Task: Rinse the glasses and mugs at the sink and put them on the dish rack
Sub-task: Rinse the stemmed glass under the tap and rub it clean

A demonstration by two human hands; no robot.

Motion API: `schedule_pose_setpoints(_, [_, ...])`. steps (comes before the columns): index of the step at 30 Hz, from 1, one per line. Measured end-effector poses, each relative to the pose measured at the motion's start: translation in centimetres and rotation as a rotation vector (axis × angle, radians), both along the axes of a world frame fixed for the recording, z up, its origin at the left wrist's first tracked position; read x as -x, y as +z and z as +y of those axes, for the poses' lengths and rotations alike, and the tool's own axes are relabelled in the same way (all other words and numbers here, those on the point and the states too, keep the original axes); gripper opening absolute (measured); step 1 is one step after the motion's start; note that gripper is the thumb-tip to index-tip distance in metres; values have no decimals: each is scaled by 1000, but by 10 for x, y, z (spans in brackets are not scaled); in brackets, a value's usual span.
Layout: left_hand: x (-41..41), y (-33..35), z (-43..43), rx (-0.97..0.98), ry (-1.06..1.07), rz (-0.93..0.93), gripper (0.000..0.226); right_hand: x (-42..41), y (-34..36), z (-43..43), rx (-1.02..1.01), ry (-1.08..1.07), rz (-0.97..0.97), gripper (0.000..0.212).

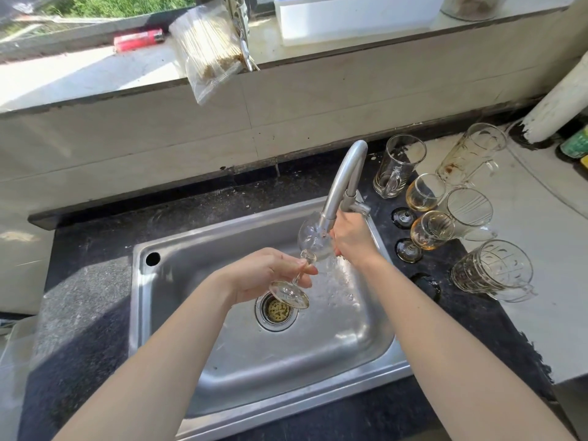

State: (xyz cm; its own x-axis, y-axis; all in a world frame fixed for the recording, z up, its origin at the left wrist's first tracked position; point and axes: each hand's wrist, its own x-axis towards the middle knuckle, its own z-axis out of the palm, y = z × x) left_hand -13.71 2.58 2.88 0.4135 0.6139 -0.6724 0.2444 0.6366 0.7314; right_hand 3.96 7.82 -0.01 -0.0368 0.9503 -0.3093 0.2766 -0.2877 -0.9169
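Note:
My left hand (270, 273) pinches the stem of a clear wine glass (310, 240), tilted with its bowl under the faucet (345, 179) spout and its foot toward me over the steel sink (222, 361). Water runs over the bowl and splashes into the basin. My right hand (351, 237) is against the far side of the bowl, just below the faucet lever; its fingers are hidden. On the counter right of the sink stand two stemmed glasses (426, 230) with amber residue and several glass mugs (399, 167). No dish rack is visible.
The drain strainer (278, 310) lies below the glass foot. A tall stained mug (467, 154) and a patterned mug (493, 270) sit further right. A white pipe (560, 100) rises at the far right. A plastic bag (206, 49) overhangs the window ledge beside a red lighter (138, 39).

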Motion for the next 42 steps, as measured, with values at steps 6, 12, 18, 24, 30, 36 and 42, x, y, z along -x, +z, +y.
schedule_pose_setpoints(6, [2, 7, 20, -96, -51, 220, 49, -8, 4, -1, 74, 22, 84, 54])
schedule_pose_setpoints(12, [-12, 5, 28, -92, 132, 69, 43, 1, 0, -1, 30, 22, 29, 52])
schedule_pose_setpoints(18, [-20, 6, 26, -78, 96, 85, 42, -3, 4, 1, -8, -9, -79, 58])
schedule_pose_setpoints(24, [-21, 4, 28, 81, 334, -137, 38, -2, 6, -4, -97, 60, -159, 41])
schedule_pose_setpoints(30, [-24, 9, 22, 180, 227, -99, 41, 3, 10, 1, -27, -79, -12, 55])
schedule_pose_setpoints(36, [-16, 9, 20, -21, 38, 88, 51, 7, 13, 7, -5, -167, -16, 48])
schedule_pose_setpoints(42, [-9, 6, 18, 10, 127, -81, 47, 28, 22, -17, -118, -34, -140, 34])
